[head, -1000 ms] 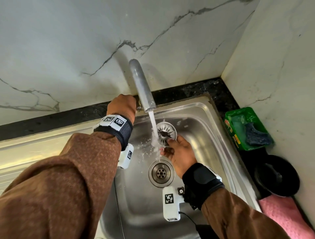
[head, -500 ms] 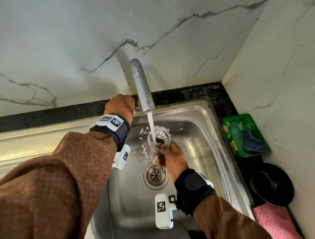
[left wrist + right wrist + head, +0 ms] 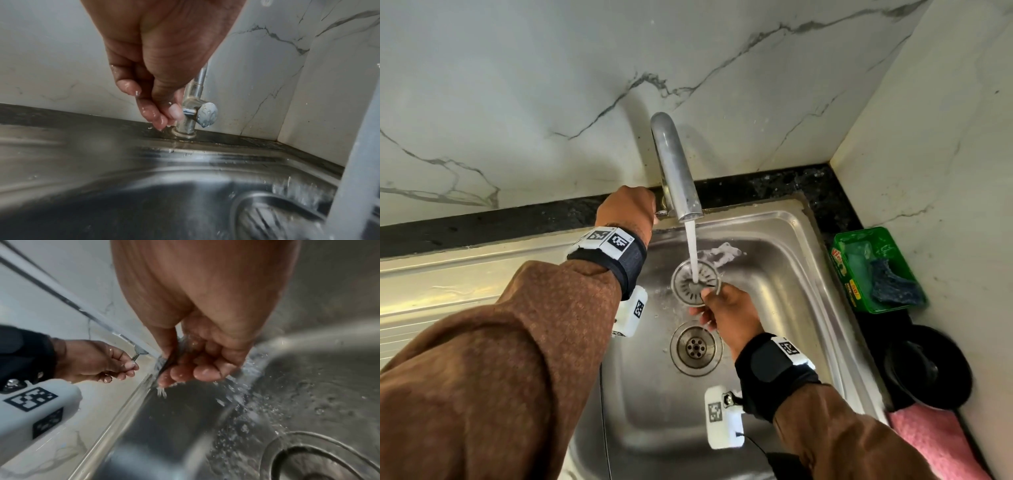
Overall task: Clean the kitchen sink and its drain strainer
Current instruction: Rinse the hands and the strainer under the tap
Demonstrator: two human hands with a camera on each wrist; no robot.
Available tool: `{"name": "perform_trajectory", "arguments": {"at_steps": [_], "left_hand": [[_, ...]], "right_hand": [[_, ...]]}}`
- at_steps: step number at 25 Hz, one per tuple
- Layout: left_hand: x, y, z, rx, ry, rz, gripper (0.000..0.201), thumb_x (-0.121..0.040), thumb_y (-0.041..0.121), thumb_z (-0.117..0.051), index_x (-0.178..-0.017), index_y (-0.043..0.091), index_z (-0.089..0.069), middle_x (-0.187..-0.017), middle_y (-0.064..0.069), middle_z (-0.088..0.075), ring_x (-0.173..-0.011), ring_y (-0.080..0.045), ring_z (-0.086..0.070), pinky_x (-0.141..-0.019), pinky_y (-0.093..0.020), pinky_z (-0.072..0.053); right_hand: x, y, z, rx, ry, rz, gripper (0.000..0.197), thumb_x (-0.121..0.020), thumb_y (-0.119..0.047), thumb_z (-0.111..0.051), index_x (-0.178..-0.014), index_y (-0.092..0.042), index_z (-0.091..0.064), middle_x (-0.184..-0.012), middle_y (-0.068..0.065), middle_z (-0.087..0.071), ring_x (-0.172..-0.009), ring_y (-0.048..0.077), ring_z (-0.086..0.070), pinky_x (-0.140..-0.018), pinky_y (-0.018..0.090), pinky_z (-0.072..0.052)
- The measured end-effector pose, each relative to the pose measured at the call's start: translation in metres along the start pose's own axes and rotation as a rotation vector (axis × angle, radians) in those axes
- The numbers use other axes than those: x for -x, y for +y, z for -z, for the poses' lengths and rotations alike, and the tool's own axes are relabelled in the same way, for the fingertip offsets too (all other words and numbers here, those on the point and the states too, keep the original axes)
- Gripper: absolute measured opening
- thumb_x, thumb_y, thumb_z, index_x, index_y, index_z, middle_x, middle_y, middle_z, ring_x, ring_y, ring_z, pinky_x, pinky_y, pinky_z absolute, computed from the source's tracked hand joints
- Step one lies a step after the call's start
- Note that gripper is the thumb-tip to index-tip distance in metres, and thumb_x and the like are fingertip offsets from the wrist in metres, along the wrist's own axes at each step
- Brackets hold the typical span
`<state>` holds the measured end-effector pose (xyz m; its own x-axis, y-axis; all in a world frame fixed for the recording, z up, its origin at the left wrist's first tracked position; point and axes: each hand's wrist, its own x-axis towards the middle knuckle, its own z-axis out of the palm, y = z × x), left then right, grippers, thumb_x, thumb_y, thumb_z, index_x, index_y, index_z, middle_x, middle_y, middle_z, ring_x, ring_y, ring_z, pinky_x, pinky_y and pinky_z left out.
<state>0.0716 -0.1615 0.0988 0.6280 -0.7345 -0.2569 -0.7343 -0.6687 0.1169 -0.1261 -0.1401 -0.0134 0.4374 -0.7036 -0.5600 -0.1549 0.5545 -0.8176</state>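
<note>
Drain opening: nearest me, in the floor of the sink; I see it bare, its strainer lifted out; refitting is not yet done.
Right hand: I hold it above the drain opening; thumb and fingers pinch the rim of the drain strainer at its near edge.
Drain strainer: held clear of the basin, face up to the head view, directly under the water stream; water strikes its centre and sprays off below; I judge the rinse step in progress; I cannot tell whether residue remains on it.
Sink: wet, splashes on the back wall; I cannot judge from here whether it is scrubbed.
Left hand: farthest, at the base of the faucet; wet fingertips pinch the stem of the faucet handle; flow is on.
Remaining, in my judgement: finish the rinse; shut off the water; reseat the strainer.
</note>
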Motion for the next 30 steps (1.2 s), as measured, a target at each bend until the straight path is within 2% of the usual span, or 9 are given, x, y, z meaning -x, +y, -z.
{"name": "perform_trajectory", "arguments": {"at_steps": [3,7,10,13,18,23,26,28,30], "left_hand": [[0.0,-0.001,0.001,0.044,0.001,0.012,0.023,-0.093,0.003,-0.049,-0.108,0.001,-0.066,-0.109,-0.02,-0.065,-0.099,-0.038,-0.063,-0.083,-0.038,-0.048],[-0.003,-0.015,-0.006,0.307,-0.044,0.012,0.019,-0.091,0.0,-0.058,-0.08,0.015,-0.06,-0.071,0.003,-0.059,-0.057,-0.007,-0.051,-0.051,-0.004,-0.037],[-0.002,-0.022,-0.01,0.363,-0.092,-0.052,0.019,-0.093,-0.001,-0.052,-0.09,0.014,-0.064,-0.069,0.008,-0.059,-0.057,0.005,-0.049,-0.045,0.002,-0.035],[0.002,-0.024,-0.012,0.433,-0.088,-0.041,0.026,-0.096,-0.006,-0.04,-0.098,0.004,-0.064,-0.072,0.004,-0.064,-0.067,0.0,-0.059,-0.05,-0.005,-0.046],[0.007,-0.017,-0.002,0.335,-0.052,-0.009,0.021,-0.096,0.006,-0.05,-0.08,0.011,-0.063,-0.092,-0.005,-0.072,-0.093,-0.02,-0.066,-0.085,-0.028,-0.049],[0.006,0.004,0.02,0.2,0.072,0.005,0.031,-0.093,0.011,-0.058,-0.063,0.012,-0.05,-0.068,0.002,-0.056,-0.072,-0.018,-0.06,-0.062,-0.02,-0.039],[0.002,0.017,0.018,0.124,0.076,-0.062,0.024,-0.093,0.01,-0.057,-0.07,0.01,-0.051,-0.082,-0.004,-0.064,-0.092,-0.026,-0.067,-0.074,-0.027,-0.048],[-0.003,0.019,0.011,0.211,0.101,-0.068,0.018,-0.094,0.017,-0.058,-0.078,0.012,-0.052,-0.093,-0.01,-0.07,-0.085,-0.028,-0.067,-0.071,-0.028,-0.049],[-0.004,0.015,0.01,0.265,0.152,-0.074,0.022,-0.095,0.023,-0.057,-0.076,0.015,-0.051,-0.083,-0.004,-0.066,-0.068,-0.021,-0.058,-0.065,-0.027,-0.043]], "right_hand": [[0.002,-0.001,0.002,-0.066,-0.001,-0.004,0.017,-0.099,-0.016,-0.057,-0.107,-0.005,-0.067,-0.083,0.017,-0.075,-0.055,0.017,-0.053,-0.048,0.025,-0.041],[0.0,-0.003,0.005,0.102,0.024,-0.019,0.015,-0.098,-0.021,-0.057,-0.103,-0.011,-0.067,-0.081,0.011,-0.076,-0.054,0.015,-0.055,-0.047,0.024,-0.042],[0.001,-0.005,0.005,0.084,0.004,-0.038,0.017,-0.099,-0.019,-0.054,-0.103,-0.009,-0.067,-0.082,0.013,-0.076,-0.055,0.016,-0.055,-0.049,0.024,-0.041],[0.004,-0.008,0.005,0.07,0.0,-0.038,0.018,-0.1,-0.019,-0.053,-0.104,-0.009,-0.067,-0.082,0.012,-0.076,-0.056,0.017,-0.055,-0.051,0.025,-0.041],[0.007,-0.009,0.002,0.046,-0.009,-0.034,0.019,-0.101,-0.017,-0.051,-0.103,-0.008,-0.068,-0.077,0.012,-0.075,-0.053,0.017,-0.053,-0.048,0.024,-0.039],[0.013,-0.015,-0.001,0.058,-0.04,-0.015,0.02,-0.101,-0.017,-0.049,-0.104,-0.009,-0.067,-0.078,0.01,-0.075,-0.056,0.018,-0.055,-0.051,0.026,-0.041],[0.015,-0.022,-0.001,0.035,-0.052,0.005,0.02,-0.101,-0.016,-0.049,-0.106,-0.01,-0.068,-0.079,0.011,-0.075,-0.056,0.016,-0.055,-0.052,0.026,-0.04],[0.016,-0.026,-0.001,0.018,-0.044,0.029,0.019,-0.1,-0.015,-0.049,-0.105,-0.01,-0.068,-0.082,0.015,-0.075,-0.058,0.018,-0.054,-0.053,0.027,-0.039],[0.018,-0.03,0.0,0.034,-0.039,0.047,0.018,-0.1,-0.014,-0.049,-0.104,-0.011,-0.067,-0.083,0.015,-0.075,-0.059,0.019,-0.054,-0.054,0.027,-0.04]]}}
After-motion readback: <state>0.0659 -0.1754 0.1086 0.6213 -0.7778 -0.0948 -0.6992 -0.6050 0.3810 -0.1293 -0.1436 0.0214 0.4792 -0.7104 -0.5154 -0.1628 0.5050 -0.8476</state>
